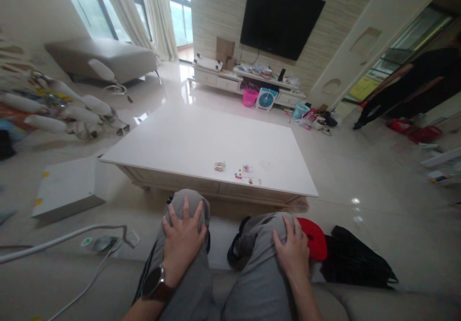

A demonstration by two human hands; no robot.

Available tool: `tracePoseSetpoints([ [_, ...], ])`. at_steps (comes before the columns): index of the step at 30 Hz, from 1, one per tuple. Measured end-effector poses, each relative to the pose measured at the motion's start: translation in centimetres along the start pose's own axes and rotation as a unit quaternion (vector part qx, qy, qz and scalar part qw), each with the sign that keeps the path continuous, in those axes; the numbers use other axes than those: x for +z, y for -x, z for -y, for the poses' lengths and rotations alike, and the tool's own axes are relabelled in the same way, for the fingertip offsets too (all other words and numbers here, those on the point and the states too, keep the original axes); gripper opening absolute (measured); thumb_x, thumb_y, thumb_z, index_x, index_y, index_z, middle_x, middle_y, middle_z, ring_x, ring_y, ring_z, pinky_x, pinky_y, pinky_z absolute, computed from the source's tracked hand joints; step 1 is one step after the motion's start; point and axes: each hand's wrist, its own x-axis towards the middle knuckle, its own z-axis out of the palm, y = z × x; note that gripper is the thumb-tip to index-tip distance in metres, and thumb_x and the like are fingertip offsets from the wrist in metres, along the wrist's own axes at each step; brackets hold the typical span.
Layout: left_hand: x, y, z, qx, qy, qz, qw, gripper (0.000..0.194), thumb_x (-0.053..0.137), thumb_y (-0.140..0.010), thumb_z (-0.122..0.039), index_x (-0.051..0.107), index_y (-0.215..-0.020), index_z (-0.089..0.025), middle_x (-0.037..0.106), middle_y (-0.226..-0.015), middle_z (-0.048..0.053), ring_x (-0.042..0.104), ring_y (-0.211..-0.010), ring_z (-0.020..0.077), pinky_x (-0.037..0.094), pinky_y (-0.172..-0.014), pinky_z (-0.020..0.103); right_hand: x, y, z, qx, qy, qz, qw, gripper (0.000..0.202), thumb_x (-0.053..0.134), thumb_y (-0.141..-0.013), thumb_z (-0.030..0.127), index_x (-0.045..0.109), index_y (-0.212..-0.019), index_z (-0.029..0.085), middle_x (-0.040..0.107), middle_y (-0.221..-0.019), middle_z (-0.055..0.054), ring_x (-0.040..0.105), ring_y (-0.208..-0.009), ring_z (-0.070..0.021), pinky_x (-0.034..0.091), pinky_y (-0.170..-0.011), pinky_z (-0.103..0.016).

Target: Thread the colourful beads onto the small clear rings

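My left hand [183,234] lies on my left knee with its fingers spread, holding nothing; a watch [153,282] is on that wrist. On my other knee rests my right hand [292,249], fingers apart, with nothing in it. Beyond my knees stands a white table [201,138]. Near its front edge are several small metal rings or clips [220,166], small coloured beads [238,173], a small clear box [248,170] with coloured pieces, a small brownish piece [250,181] and a clear bag or sheet [265,165]. Neither hand touches the table.
A red cap [313,239] and black cloth [353,258] lie right of my knee. On the left are a white box [68,186], a white cable [65,239] and lamp parts [82,110]. A person in dark clothes [403,81] stands far right.
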Motion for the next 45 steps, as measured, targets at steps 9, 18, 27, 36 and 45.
tracePoseSetpoints([
  [9, -2.8, 0.8, 1.4, -0.038, 0.001, -0.018, 0.999, 0.059, 0.061, -0.087, -0.038, 0.056, -0.145, -0.032, 0.036, -0.16, 0.012, 0.01, -0.151, 0.0485, 0.023, -0.114, 0.069, 1.4, -0.9, -3.4, -0.011, -0.047, -0.009, 0.999, 0.061, 0.039, -0.095, 0.055, 0.048, -0.147, 0.025, 0.038, -0.158, -0.009, 0.05, -0.128, -0.0348, 0.045, -0.102, -0.049],
  [18, -1.8, -5.7, 1.5, 0.036, 0.093, 0.089, 0.991, 0.036, 0.054, -0.094, -0.033, 0.068, -0.125, -0.026, 0.062, -0.137, 0.011, 0.045, -0.137, 0.0384, 0.028, -0.113, 0.065, -0.9, -2.5, -1.6, -0.016, 0.014, -0.025, 0.999, 0.049, 0.047, -0.089, 0.047, 0.065, -0.129, 0.024, 0.053, -0.146, -0.011, 0.039, -0.139, -0.037, 0.039, -0.106, -0.057],
  [27, -6.6, -19.7, -7.3, 0.178, 0.197, 0.149, 0.953, 0.027, 0.054, -0.093, -0.033, 0.072, -0.108, -0.018, 0.074, -0.109, 0.013, 0.069, -0.102, 0.0257, 0.051, -0.087, 0.036, -9.1, -17.1, 10.0, -0.195, -0.137, 0.014, 0.971, 0.026, 0.053, -0.09, 0.039, 0.071, -0.094, 0.021, 0.074, -0.098, -0.006, 0.067, -0.092, -0.0217, 0.049, -0.087, -0.034],
  [36, 3.5, -28.6, -7.4, 0.17, 0.187, 0.176, 0.951, 0.023, 0.059, -0.085, -0.018, 0.071, -0.105, -0.018, 0.074, -0.107, 0.009, 0.068, -0.1, 0.0221, 0.051, -0.088, 0.032, 1.2, -25.3, 14.5, -0.221, -0.073, 0.136, 0.963, 0.022, 0.056, -0.092, 0.029, 0.071, -0.106, 0.021, 0.072, -0.108, -0.007, 0.064, -0.097, -0.0199, 0.047, -0.084, -0.031],
  [45, 8.7, -31.5, -8.1, 0.269, 0.167, 0.31, 0.897, 0.059, 0.08, -0.073, -0.026, 0.06, -0.128, -0.021, 0.064, -0.119, 0.009, 0.065, -0.105, 0.0245, 0.05, -0.09, 0.032, 4.2, -28.8, 13.5, -0.254, -0.11, 0.194, 0.941, 0.026, 0.054, -0.091, 0.017, 0.066, -0.114, 0.018, 0.061, -0.118, -0.01, 0.057, -0.108, -0.0216, 0.043, -0.099, -0.034],
])
